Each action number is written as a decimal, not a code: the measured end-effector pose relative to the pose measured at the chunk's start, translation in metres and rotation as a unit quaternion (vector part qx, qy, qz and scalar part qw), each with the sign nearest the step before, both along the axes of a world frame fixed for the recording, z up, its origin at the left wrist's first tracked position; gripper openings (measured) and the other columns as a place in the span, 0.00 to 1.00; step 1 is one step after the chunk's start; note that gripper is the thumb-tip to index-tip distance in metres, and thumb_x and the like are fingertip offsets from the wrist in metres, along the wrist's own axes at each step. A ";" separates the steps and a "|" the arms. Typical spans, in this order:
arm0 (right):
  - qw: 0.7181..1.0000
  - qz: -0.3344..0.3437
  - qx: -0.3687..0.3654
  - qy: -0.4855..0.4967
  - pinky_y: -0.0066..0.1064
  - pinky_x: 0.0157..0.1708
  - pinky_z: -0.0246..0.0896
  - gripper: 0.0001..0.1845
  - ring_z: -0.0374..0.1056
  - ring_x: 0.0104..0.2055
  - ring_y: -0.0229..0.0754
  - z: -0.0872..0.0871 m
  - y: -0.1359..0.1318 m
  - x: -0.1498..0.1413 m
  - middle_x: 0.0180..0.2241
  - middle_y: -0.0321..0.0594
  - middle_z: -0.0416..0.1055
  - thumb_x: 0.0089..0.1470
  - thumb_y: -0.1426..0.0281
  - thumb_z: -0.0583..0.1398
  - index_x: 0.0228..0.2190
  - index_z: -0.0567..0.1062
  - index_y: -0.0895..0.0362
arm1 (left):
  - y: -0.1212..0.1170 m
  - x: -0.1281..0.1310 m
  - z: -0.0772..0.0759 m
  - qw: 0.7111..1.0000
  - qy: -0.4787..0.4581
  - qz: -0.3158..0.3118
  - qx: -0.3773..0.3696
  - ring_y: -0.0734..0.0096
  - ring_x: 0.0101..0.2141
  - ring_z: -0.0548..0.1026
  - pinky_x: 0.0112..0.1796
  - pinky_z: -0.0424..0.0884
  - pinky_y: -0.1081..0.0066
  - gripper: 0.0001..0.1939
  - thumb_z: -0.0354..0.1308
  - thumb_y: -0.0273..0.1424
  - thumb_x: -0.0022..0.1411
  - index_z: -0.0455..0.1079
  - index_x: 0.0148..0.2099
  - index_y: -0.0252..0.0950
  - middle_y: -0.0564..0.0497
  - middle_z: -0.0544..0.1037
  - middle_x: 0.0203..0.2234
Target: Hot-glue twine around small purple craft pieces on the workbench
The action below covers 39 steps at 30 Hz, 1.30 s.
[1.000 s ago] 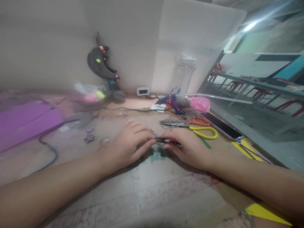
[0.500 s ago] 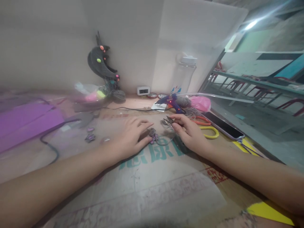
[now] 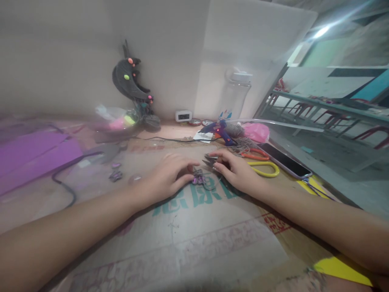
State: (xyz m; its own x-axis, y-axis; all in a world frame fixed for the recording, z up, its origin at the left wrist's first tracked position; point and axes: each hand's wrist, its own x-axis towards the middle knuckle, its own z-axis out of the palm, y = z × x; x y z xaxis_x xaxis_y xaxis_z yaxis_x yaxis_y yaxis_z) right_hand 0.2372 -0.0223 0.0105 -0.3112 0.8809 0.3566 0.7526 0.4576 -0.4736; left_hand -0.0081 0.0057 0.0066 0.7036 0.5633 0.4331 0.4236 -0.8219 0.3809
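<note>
Between the thumb and fingers of my left hand (image 3: 167, 174) is a small purple-and-grey yarn piece (image 3: 199, 178), held just above the sheet-covered cardboard. A grey strand runs from it toward the right. My right hand (image 3: 235, 170) is closed around small dark thread snips (image 3: 209, 161), whose pointed blades are spread apart and face left, close to the yarn piece. The palm hides the rest of the snips. Left of my left hand lies another small purple-and-grey piece (image 3: 116, 175), apart from both hands.
Behind my right hand are a blue glue gun (image 3: 220, 130), grey yarn (image 3: 243, 144), yellow-handled scissors (image 3: 267, 169), orange handles (image 3: 257, 154) and a phone (image 3: 285, 160). A clear bottle (image 3: 235, 97) and small clock (image 3: 184, 116) stand by the wall. Purple sheets (image 3: 39, 158) lie left.
My right hand has moved slightly left and down, bringing the snips closer to the yarn piece. My left hand has shifted only a little, and the yarn piece has turned slightly.
</note>
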 end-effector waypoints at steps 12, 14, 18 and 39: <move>0.998 -0.020 -0.014 -0.057 0.29 0.28 0.55 0.08 0.64 0.28 0.38 -0.007 0.008 -0.002 0.29 0.34 0.67 0.55 0.67 0.58 0.36 0.63 0.54 | 0.006 0.012 -0.004 0.997 0.029 -0.066 0.019 0.62 0.54 0.66 0.53 0.61 0.59 0.19 0.47 0.27 0.67 0.63 0.58 0.45 0.49 0.73 0.51; 0.998 -0.016 -0.014 -0.059 0.29 0.28 0.55 0.08 0.63 0.28 0.38 -0.007 0.009 -0.003 0.29 0.34 0.67 0.55 0.67 0.58 0.35 0.63 0.53 | 0.005 0.012 -0.004 0.996 0.030 -0.083 0.012 0.63 0.53 0.66 0.53 0.61 0.60 0.20 0.47 0.26 0.67 0.62 0.59 0.44 0.49 0.73 0.51; 0.998 -0.017 -0.020 -0.061 0.29 0.28 0.54 0.07 0.63 0.28 0.38 -0.006 0.008 -0.003 0.28 0.33 0.67 0.55 0.67 0.58 0.35 0.63 0.53 | 0.003 0.008 -0.002 0.997 0.016 -0.070 0.016 0.63 0.49 0.69 0.51 0.63 0.61 0.20 0.52 0.29 0.65 0.62 0.59 0.42 0.47 0.74 0.47; 0.987 0.042 0.147 -0.044 0.33 0.34 0.54 0.14 0.58 0.32 0.42 0.004 0.003 0.001 0.26 0.37 0.60 0.59 0.69 0.54 0.22 0.61 0.54 | 0.004 0.001 0.003 0.994 -0.034 0.105 -0.016 0.64 0.36 0.73 0.40 0.64 0.64 0.09 0.58 0.38 0.59 0.71 0.35 0.37 0.52 0.77 0.31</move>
